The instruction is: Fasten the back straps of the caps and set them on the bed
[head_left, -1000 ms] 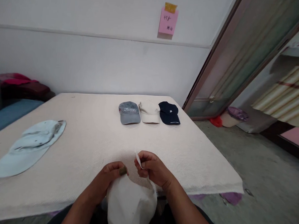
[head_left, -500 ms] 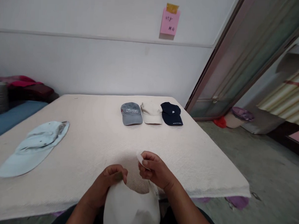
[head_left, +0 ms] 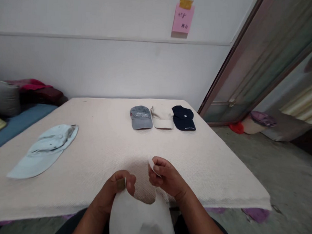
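Low in front of me is a white cap (head_left: 141, 216), its back opening facing away and its strap undone. My left hand (head_left: 119, 184) is closed on the left edge of that opening, where a small olive-brown patch (head_left: 121, 184) shows by the thumb. Between the thumb and fingers of my right hand (head_left: 164, 174) is the loose white strap end (head_left: 152, 163) of the cap. A gap lies between the two hands. The lower part of the cap runs out of view.
A pale cloth-covered table (head_left: 105, 142) spreads before me. At its back lie a grey cap (head_left: 141, 118), a cream cap (head_left: 162, 118) and a navy cap (head_left: 184, 118) side by side. A light blue cap (head_left: 46, 150) lies at left. A pink note (head_left: 183, 19) hangs on the wall.
The view has shifted slightly left, so the table and caps appear further right. Both hands keep hold of the white cap; my left fingers have moved a little around the edge.
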The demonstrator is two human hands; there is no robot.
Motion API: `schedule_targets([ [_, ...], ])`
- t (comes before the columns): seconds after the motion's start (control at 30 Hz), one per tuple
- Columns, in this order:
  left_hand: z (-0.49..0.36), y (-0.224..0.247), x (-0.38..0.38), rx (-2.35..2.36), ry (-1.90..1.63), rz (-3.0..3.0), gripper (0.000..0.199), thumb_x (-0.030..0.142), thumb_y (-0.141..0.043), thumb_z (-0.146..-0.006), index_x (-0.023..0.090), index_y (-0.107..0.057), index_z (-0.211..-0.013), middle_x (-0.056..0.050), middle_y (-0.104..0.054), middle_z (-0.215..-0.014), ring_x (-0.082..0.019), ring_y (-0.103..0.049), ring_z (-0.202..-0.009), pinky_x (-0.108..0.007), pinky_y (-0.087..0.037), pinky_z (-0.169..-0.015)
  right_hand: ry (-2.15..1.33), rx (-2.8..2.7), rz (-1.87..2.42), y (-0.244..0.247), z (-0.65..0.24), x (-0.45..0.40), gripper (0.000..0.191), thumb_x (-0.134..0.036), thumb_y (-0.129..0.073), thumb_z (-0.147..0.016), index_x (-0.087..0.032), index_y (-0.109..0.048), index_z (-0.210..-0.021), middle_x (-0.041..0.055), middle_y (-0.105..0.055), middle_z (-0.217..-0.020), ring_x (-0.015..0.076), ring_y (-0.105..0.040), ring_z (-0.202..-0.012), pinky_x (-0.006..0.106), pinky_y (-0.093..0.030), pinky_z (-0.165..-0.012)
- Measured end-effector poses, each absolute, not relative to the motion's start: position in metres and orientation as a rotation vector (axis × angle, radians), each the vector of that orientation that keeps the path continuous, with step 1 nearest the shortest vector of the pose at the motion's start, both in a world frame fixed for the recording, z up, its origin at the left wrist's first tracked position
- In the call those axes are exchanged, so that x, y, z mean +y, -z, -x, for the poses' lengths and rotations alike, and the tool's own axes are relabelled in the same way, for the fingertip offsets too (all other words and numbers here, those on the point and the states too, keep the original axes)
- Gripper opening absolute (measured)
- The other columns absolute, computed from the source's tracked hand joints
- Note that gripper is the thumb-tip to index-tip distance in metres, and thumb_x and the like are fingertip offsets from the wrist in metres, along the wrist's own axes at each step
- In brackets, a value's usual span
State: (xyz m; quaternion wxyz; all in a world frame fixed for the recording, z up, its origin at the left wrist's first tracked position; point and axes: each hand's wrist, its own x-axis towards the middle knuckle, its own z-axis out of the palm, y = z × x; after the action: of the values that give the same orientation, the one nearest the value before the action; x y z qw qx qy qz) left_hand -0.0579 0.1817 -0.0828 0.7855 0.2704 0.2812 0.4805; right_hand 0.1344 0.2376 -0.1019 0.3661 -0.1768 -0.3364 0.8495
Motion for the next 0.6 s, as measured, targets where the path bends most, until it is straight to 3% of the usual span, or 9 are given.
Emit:
schedule_targets([
  [0.33,0.061,0.088,0.181,0.651,-1.041,-0.669,0.023,0.031,-0.075,-0.063,0.015,-0.061,-0.053,0.003,-0.048,-0.05,-0.007,-0.04,-0.044,-0.02,-0.029,-0.044,-2.179,-0.893,0.413,0.104,-0.135,0.236,0.014,-0.02,-0.061,-0.078,-0.017,-0.046,-0.077,-0.0038,-0.049,-0.059,0.0042,-0.031,-0.041,0.023,-0.016,-0.045],
  [0.6,0.062,0.096,0.188,0.893,-0.985,-0.756,0.009,0.023,-0.067,-0.073,0.015,-0.066,-0.069,0.001,-0.056,-0.068,-0.008,-0.046,-0.054,-0.02,-0.032,-0.05,-2.097,-0.953,0.478,0.103,-0.135,0.237,0.018,-0.023,-0.059,-0.081,-0.015,-0.048,-0.069,-0.0022,-0.049,-0.06,0.0045,-0.034,-0.043,0.023,-0.018,-0.045],
])
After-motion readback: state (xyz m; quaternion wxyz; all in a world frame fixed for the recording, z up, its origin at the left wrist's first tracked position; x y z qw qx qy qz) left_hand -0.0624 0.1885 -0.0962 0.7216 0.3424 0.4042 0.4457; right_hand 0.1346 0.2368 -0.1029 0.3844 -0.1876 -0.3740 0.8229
